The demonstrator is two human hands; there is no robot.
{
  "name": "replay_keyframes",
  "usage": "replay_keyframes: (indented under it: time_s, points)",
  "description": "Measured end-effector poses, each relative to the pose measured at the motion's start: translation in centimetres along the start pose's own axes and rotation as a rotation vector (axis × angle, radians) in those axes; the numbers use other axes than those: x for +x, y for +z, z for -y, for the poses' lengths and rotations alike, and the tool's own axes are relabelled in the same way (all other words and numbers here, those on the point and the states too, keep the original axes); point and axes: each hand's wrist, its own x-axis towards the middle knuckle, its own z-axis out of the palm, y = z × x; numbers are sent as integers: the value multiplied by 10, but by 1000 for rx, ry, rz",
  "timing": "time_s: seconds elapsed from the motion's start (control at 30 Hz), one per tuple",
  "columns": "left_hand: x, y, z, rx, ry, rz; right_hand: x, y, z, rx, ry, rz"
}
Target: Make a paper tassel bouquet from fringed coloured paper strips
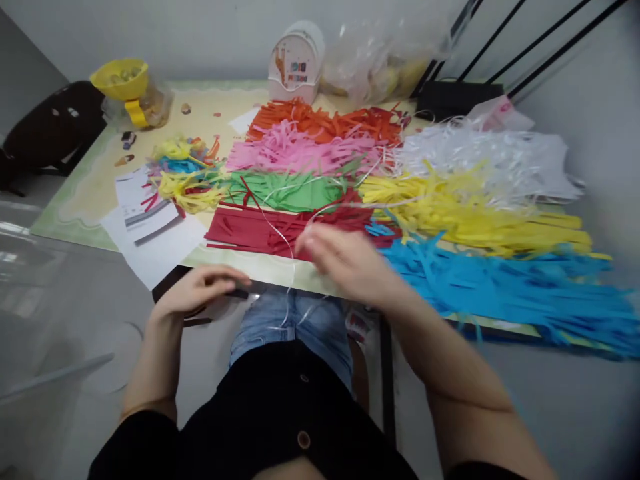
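Note:
My left hand (205,288) is at the table's front edge, closed around a small dark-handled tool (241,293). A shiny tip shows beyond it, but blur hides its exact kind. My right hand (345,263), smeared by motion, pinches a thin white string (291,270) over the front of the table. The string hangs in loops down towards my lap. Just beyond the right hand lies a stack of dark red paper strips (250,229). Blue fringed paper (480,277) spreads to its right.
Behind the red strips lie green (295,191), pink (305,150) and orange (325,123) fringes. Yellow (480,217) and white (480,157) ones are on the right. Mixed tassels (190,177) and paper sheets (155,243) lie left. A white bucket (296,63) and yellow-topped container (120,80) stand behind.

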Motion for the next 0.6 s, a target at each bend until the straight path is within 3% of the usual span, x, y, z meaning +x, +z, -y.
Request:
replay_keyframes:
  time_s: [0.03, 0.07, 0.17, 0.23, 0.3, 0.4, 0.47, 0.57, 0.6]
  points:
    - [7, 3, -8, -77, 34, -130, 2, 18, 5, -140, 6, 147]
    - [18, 11, -14, -159, 52, -128, 5, 34, 10, -257, -17, 292]
    - [54, 46, -21, -386, -10, 82, 8, 68, 16, -498, -177, 571]
    - [71, 58, -24, -538, -58, 100, 3, 79, 11, -597, -202, 634]
    - [78, 52, -31, -678, -38, 23, -7, 86, 0, -631, -169, 692]
    - [77, 20, -51, -755, 54, -125, -17, 85, -16, -620, -115, 794]
    - [74, -2, -66, -716, 137, -249, -11, 69, -23, -597, -91, 796]
    - [75, -17, -82, -601, 270, -415, 22, 20, -35, -575, -42, 622]
    - [77, -17, -86, -560, 298, -441, 37, 1, -41, -604, 15, 391]
